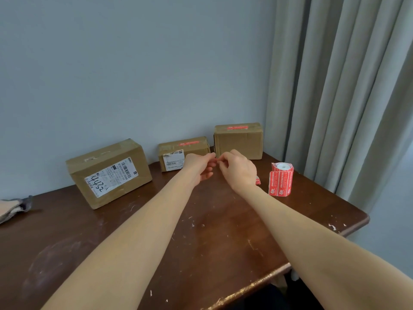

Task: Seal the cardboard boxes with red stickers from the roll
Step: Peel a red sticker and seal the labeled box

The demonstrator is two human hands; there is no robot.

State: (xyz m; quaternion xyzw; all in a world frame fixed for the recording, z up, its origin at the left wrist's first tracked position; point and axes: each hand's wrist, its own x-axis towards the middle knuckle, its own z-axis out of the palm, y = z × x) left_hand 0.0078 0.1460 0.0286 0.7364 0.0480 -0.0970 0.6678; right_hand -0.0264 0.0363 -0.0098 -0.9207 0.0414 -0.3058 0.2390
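Observation:
Three cardboard boxes stand along the wall on a brown table [156,242]. The large left box [107,173] bears a white shipping label and shows no red sticker on top. A red sticker lies across the top of the small middle box [196,144] and another across the right box [238,139]. The red sticker roll [281,179] stands upright at the right. My left hand [199,166] and right hand [237,168] meet above the table in front of the middle box, fingertips pinching a small red sticker [217,158] between them. A red scrap [258,180] shows beside my right wrist.
A grey curtain [335,97] hangs at the right behind the table corner. A piece of grey cloth [15,208] lies at the table's left edge. The table's front edge runs diagonally at the lower right.

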